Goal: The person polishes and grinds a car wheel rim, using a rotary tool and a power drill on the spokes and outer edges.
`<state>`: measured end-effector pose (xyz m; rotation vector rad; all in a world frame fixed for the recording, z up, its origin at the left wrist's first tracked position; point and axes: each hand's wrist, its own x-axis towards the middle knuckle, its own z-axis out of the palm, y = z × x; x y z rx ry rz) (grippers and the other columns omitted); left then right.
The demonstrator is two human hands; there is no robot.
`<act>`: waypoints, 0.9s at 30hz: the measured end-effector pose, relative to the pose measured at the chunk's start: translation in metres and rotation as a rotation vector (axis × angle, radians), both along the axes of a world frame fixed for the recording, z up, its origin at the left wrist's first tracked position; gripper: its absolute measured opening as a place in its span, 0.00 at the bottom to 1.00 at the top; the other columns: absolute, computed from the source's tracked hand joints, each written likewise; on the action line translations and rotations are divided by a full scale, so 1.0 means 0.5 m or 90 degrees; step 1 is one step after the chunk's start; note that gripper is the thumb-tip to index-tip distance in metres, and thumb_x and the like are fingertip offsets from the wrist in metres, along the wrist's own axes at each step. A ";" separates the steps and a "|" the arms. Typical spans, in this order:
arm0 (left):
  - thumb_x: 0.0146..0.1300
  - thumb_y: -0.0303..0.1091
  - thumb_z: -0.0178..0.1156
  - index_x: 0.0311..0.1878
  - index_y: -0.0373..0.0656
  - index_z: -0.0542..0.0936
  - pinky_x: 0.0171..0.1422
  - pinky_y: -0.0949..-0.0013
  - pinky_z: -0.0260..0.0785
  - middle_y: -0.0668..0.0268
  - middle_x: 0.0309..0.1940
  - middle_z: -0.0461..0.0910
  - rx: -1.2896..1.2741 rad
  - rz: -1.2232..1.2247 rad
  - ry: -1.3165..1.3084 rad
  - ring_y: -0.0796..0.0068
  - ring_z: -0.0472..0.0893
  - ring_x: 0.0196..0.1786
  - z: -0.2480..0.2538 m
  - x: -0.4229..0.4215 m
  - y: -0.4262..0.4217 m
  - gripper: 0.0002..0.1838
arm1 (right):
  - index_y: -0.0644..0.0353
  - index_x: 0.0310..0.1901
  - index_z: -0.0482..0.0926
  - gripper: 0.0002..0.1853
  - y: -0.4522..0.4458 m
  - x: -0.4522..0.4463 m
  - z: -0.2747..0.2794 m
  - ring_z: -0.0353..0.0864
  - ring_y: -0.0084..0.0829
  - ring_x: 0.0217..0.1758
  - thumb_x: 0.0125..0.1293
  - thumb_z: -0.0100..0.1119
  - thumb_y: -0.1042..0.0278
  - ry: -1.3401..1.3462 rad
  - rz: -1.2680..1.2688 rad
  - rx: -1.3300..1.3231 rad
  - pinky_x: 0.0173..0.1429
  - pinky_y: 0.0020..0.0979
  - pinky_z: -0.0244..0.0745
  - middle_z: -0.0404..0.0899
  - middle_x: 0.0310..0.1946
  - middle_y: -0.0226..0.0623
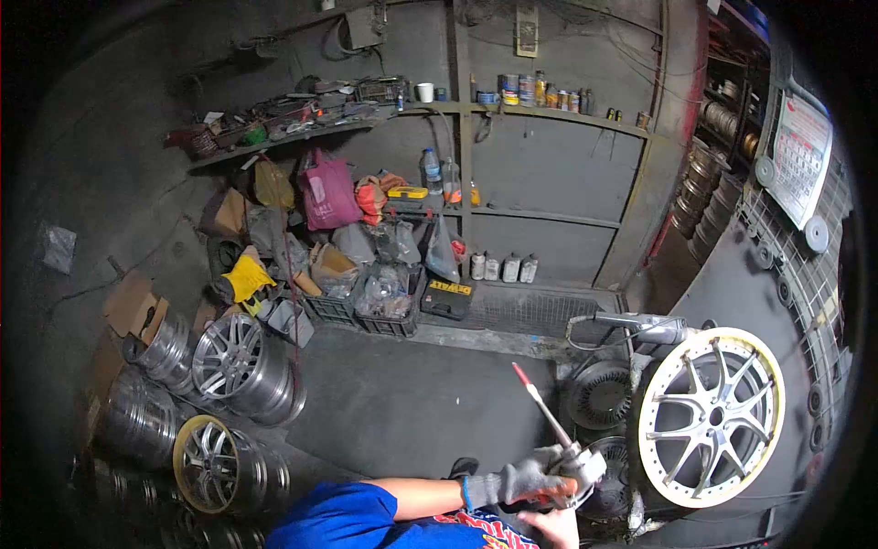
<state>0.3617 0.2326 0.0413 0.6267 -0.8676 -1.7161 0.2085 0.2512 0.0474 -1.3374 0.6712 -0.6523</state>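
My left hand, in a grey work glove with a blue cuff, is closed around a hand tool. The tool has a pale, whitish body and a long thin metal shaft with a red tip, pointing up and left. Just below the glove is my bare right hand, close to the tool's lower side. Its fingers are partly hidden, so its grip cannot be made out. Right of both hands stands a silver multi-spoke wheel rim with a yellowish outer lip, upright on a stand.
Dark wheels lie beside the stand. Rims are stacked at left, including a silver one and a yellow-lipped one. Along the back wall are crates, bags, a DeWalt case and a cluttered shelf. A calendar hangs right.
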 end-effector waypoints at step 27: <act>0.76 0.58 0.42 0.55 0.33 0.76 0.59 0.61 0.74 0.56 0.42 0.84 0.024 0.103 -0.083 0.65 0.84 0.48 0.104 0.407 -0.070 0.32 | 0.62 0.52 0.75 0.33 0.032 0.259 -0.029 0.76 0.47 0.57 0.40 0.73 0.64 0.364 -0.287 -0.624 0.66 0.47 0.69 0.77 0.49 0.46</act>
